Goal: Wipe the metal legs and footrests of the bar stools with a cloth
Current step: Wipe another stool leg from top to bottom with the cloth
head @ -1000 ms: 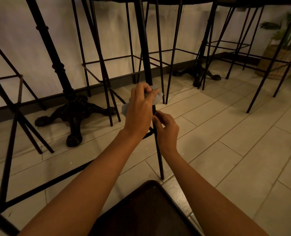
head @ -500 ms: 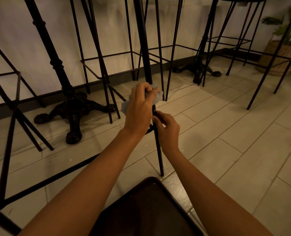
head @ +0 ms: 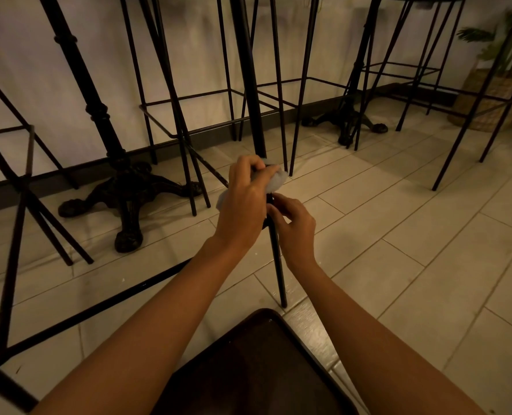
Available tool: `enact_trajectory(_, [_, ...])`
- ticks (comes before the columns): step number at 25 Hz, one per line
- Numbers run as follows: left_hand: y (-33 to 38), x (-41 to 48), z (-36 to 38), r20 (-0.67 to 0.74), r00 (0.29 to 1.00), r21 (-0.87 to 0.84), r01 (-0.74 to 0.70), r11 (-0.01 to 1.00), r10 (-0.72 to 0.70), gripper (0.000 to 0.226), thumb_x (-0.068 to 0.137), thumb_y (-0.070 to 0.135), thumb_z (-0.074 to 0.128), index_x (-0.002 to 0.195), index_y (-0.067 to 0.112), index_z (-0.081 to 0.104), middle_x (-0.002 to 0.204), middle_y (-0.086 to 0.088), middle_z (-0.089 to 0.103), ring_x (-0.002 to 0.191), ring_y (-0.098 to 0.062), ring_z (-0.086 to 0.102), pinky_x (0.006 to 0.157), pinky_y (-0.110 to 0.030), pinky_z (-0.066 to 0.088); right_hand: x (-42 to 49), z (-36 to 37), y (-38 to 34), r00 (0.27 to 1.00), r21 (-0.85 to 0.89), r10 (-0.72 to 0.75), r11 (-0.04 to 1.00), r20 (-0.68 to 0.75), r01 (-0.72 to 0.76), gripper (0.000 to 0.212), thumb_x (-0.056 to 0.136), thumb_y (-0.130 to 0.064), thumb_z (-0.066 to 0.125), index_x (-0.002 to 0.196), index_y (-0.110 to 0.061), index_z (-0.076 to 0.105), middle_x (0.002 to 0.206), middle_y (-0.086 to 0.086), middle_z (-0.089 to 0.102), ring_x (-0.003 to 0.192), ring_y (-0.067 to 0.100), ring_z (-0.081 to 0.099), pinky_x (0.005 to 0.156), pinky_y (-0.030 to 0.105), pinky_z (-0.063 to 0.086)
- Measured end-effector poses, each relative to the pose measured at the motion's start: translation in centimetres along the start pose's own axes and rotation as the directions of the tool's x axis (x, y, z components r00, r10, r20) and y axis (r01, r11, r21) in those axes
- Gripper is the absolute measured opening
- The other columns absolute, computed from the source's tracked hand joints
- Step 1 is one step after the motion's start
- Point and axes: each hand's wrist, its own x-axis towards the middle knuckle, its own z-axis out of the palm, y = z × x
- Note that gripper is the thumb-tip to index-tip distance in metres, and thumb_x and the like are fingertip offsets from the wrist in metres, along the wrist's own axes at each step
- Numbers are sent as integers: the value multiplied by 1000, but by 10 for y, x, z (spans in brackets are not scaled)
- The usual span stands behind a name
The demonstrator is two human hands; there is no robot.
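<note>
L hand (head: 242,202) grips cloth (head: 275,182) round stool leg (head: 277,265); R hand (head: 295,226) pinches leg below.

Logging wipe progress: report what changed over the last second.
The left hand, gripping the cloth round the stool leg, slid slightly down it toward the right hand. The right hand kept holding the leg just below. Nothing was let go, and the leg stayed put.

Café or bar seating area, ornate cast-iron table base (head: 126,190) on pale tiled floor (head: 398,235), tall thin-legged bar stools (head: 247,70) either side of it, matching second base (head: 346,121) further right, palm in woven basket (head: 494,94) beyond.
</note>
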Motion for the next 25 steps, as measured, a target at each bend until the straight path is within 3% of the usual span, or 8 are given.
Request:
enact_trajectory(4, [-1, 5, -3, -11, 1000, 72, -16, 997, 17, 50, 84, 28, 28, 114, 3, 59, 110, -20, 53, 105, -28, 52, 82, -30, 52, 0, -1, -1, 1000, -25, -17, 1000, -13, 16, 28, 86, -10, 61, 113, -5, 61, 104, 7, 65, 89, 7, 59, 79, 5, 45])
enact_trajectory(7, [-8, -5, 9, 20, 999, 103, -38, 994, 36, 35, 85, 15, 49, 116, 4, 58, 109, -19, 54, 104, -30, 54, 79, -34, 56, 1, -4, 1, 999, -50, -35, 998, -36, 33, 27, 86, -8, 61, 113, -4, 62, 104, 9, 66, 86, 2, 57, 78, 2, 42])
enact_trajectory(10, [-10, -14, 17, 96, 995, 82, -6, 997, -2, 43, 77, 4, 67, 119, 6, 56, 113, -19, 52, 106, -31, 53, 77, -38, 57, 1, -7, 2, 997, -46, -45, 998, -58, 43, 25, 88, -5, 58, 112, -4, 62, 103, 9, 66, 88, 1, 56, 78, 4, 43])
enact_trajectory(14, [-3, -19, 14, 171, 983, -6, 68, 998, -66, 44, 83, 8, 63, 125, 10, 52, 118, -16, 45, 111, -27, 45, 79, -38, 56, 2, -9, -2, 996, -2, -36, 999, -80, 36, 23, 89, -3, 55, 111, -6, 63, 98, 1, 64, 85, -5, 56, 75, 6, 43])
enact_trajectory(16, [2, -18, 8, 196, 970, -153, 174, 973, -142, 43, 87, 10, 57, 129, 11, 48, 121, -15, 41, 112, -24, 42, 87, -33, 52, 1, -9, -4, 997, 39, -10, 999, -77, 13, 21, 91, -8, 53, 109, -7, 64, 95, 0, 65, 84, 1, 58, 74, 11, 46])
enact_trajectory(18, [7, -16, 4, 173, 961, -252, 255, 933, -216, 42, 90, 9, 53, 132, 13, 46, 124, -14, 40, 111, -16, 42, 93, -19, 42, -1, -9, -7, 999, 93, -17, 995, -49, 21, 23, 92, -21, 49, 105, -10, 64, 92, 2, 66, 83, 9, 60, 72, 21, 49])
enact_trajectory(22, [13, -15, -1, 201, 925, -364, 375, 853, -321, 48, 90, 17, 55, 135, 16, 41, 126, -10, 43, 104, -4, 39, 77, 6, 36, -8, -5, -16, 999, 215, -18, 977, 49, 7, 35, 91, -36, 45, 106, -9, 61, 94, 9, 66, 84, 15, 62, 71, 22, 52])
enact_trajectory(25, [9, -22, -7, 316, 917, -417, 366, 832, -244, 60, 87, 12, 59, 140, 18, 33, 131, -5, 45, 110, -4, 44, 83, 1, 38, -6, -4, -18, 999, 229, 39, 972, 33, -46, 26, 91, -23, 51, 107, -3, 59, 93, 11, 65, 85, 20, 63, 71, 24, 53])
